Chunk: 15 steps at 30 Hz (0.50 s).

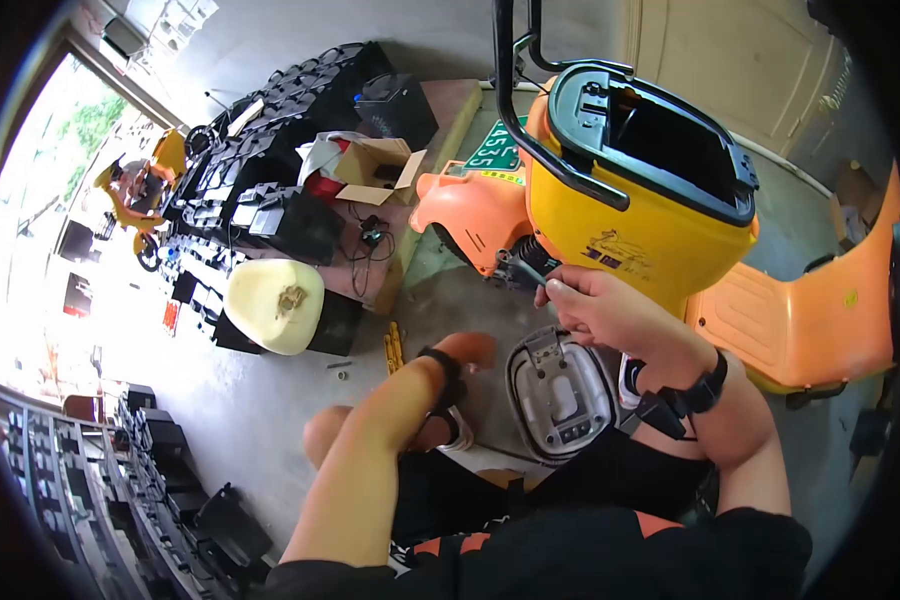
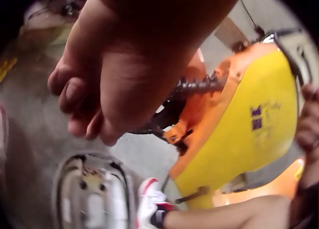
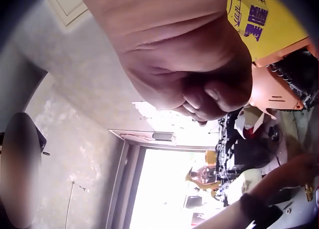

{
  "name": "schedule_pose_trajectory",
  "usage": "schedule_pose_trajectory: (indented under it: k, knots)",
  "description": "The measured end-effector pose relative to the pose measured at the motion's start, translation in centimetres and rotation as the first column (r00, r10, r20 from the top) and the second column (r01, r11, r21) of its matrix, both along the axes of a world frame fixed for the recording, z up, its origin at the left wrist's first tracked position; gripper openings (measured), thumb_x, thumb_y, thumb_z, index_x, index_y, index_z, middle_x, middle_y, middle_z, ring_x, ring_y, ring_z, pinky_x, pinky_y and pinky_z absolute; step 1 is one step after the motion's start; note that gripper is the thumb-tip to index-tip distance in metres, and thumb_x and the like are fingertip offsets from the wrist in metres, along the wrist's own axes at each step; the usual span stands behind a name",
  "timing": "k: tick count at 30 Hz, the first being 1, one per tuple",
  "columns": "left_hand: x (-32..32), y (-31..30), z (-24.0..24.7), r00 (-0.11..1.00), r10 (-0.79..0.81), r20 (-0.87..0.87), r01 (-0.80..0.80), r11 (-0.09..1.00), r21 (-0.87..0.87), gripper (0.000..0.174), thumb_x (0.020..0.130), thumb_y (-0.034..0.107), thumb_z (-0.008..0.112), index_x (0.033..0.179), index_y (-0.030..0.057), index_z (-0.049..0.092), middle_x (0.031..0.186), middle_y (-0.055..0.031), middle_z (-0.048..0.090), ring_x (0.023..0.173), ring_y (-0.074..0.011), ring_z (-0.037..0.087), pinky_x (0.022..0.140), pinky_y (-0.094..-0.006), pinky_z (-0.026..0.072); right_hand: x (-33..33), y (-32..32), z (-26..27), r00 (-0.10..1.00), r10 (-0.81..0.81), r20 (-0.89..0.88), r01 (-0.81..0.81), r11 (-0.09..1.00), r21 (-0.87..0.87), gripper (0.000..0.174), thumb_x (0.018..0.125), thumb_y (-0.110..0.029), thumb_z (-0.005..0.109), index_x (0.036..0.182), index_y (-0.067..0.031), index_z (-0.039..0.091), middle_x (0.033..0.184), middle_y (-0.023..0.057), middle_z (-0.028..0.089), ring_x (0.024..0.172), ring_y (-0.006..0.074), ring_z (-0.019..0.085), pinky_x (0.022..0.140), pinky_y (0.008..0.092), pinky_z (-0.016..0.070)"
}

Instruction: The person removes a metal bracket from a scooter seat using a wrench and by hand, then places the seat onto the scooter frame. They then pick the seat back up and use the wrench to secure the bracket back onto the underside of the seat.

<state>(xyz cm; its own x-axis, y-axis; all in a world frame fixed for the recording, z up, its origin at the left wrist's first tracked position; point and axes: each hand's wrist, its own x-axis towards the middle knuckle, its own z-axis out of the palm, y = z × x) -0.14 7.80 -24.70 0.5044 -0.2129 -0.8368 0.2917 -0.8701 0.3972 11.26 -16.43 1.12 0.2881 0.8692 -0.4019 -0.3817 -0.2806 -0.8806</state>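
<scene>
My right hand (image 1: 595,305) is curled, its thumb and fingers gripping a slim grey wrench (image 1: 530,274). The tool points left, toward the rear shock area of a yellow and orange scooter (image 1: 630,240). In the right wrist view the curled fingers (image 3: 212,99) hide most of what they hold. Lower and to the left, my left hand (image 1: 470,350) hangs over the floor, its fingers (image 2: 75,92) loosely bent with nothing visible in them. Between my legs lies an upturned scooter seat (image 1: 608,405), its grey underside and hinge facing up.
A cream seat (image 1: 260,300) rests at the left, beside rows of black batteries (image 1: 300,225). An open cardboard box (image 1: 378,170) stands behind. Yellow-handled tools (image 1: 394,348) lie on the floor. A black rail (image 1: 560,160) rises over the scooter; an orange footboard (image 1: 750,315) is at right.
</scene>
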Motion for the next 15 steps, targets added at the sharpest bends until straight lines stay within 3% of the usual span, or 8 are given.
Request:
schedule_pose_trajectory:
  k: [2,3,4,5,6,8,12,15]
  knots:
    - [2.8,-2.4,-4.0,0.945,-0.158,0.285,0.064,0.947,0.314,0.028,0.087,0.023,0.058,0.105,0.0062,0.071,0.104,-0.0153,0.072,0.094,-0.0303,0.071,0.071,-0.0417,0.0561,0.3,-0.7,0.3,0.999,-0.003,-0.034,0.005,0.998,0.056,0.027,0.106,-0.028,0.046,0.099,-0.0058,0.06,0.07,-0.0055,0.046,0.058,0.0036,0.04,0.053,0.0169,0.0323]
    - [3.7,-3.8,-6.9,0.945,-0.164,0.283,0.069,0.945,0.32,0.028,0.087,0.023,0.058,0.105,0.0062,0.071,0.104,-0.0153,0.072,0.094,-0.0303,0.071,0.071,-0.0417,0.0561,0.1,-1.0,0.7,1.0,-0.007,0.004,0.007,0.996,0.087,0.026,0.106,-0.027,0.046,0.101,-0.0058,0.06,0.07,-0.0063,0.043,0.058,0.0028,0.038,0.053,0.0171,0.0323]
    - [4.5,-5.0,-10.6,0.834,-0.126,0.537,-0.125,0.905,0.406,0.027,0.086,0.024,0.058,0.102,0.0057,0.071,0.101,-0.0156,0.072,0.092,-0.0311,0.071,0.072,-0.0427,0.0563,0.2,-1.0,1.0,0.999,-0.033,0.04,0.028,0.991,0.129,0.025,0.106,-0.026,0.045,0.103,-0.0058,0.06,0.069,-0.007,0.04,0.058,0.0021,0.036,0.054,0.0173,0.0323]
    - [5.0,-6.2,-14.1,0.652,-0.129,0.747,-0.313,0.851,0.421,0.027,0.086,0.024,0.058,0.098,0.0053,0.072,0.097,-0.0159,0.072,0.09,-0.0319,0.071,0.074,-0.0436,0.0564,0.7,-1.3,0.9,0.987,-0.014,0.16,0.0,0.996,0.088,0.026,0.104,-0.027,0.049,0.103,-0.004,0.062,0.071,-0.0007,0.052,0.06,0.0091,0.049,0.057,0.0235,0.0408]
    - [4.3,-7.2,-16.4,0.43,-0.151,0.89,-0.478,0.798,0.366,0.027,0.085,0.025,0.059,0.095,0.0049,0.073,0.094,-0.0161,0.073,0.089,-0.0327,0.071,0.075,-0.0446,0.0566,0.6,-1.3,1.0,0.99,-0.054,0.129,0.042,0.995,0.091,0.026,0.104,-0.027,0.049,0.103,-0.004,0.062,0.071,-0.0007,0.052,0.06,0.0091,0.049,0.057,0.0235,0.0408]
    - [1.3,-10.6,-17.3,0.536,-0.179,0.825,-0.293,0.877,0.38,0.027,0.085,0.025,0.059,0.095,0.0049,0.073,0.094,-0.0162,0.073,0.089,-0.0328,0.071,0.075,-0.0445,0.0566,0.8,-2.1,0.0,0.826,-0.117,0.551,0.054,0.99,0.13,0.028,0.101,-0.027,0.052,0.102,-0.0009,0.063,0.08,0.0097,0.065,0.074,0.022,0.064,0.067,0.0335,0.0492]
    - [-2.1,-12.9,-19.4,0.716,-0.223,0.661,0.009,0.95,0.311,0.027,0.085,0.025,0.059,0.096,0.0051,0.073,0.093,-0.0165,0.072,0.088,-0.033,0.071,0.075,-0.0444,0.0566,1.0,-2.5,-1.2,0.809,-0.263,0.526,0.178,0.962,0.207,0.03,0.096,-0.024,0.05,0.095,0.0013,0.067,0.092,0.0259,0.067,0.09,0.0434,0.063,0.081,0.0493,0.0489]
    - [-4.1,-13.6,-20.3,0.813,-0.198,0.547,0.08,0.969,0.232,0.027,0.085,0.025,0.059,0.097,0.0052,0.073,0.093,-0.0168,0.072,0.087,-0.0331,0.071,0.075,-0.0443,0.0567,1.3,-3.0,-0.7,0.855,-0.26,0.45,0.225,0.966,0.132,0.031,0.096,-0.023,0.05,0.093,0.0022,0.067,0.09,0.0255,0.067,0.087,0.0427,0.064,0.08,0.0489,0.0492]
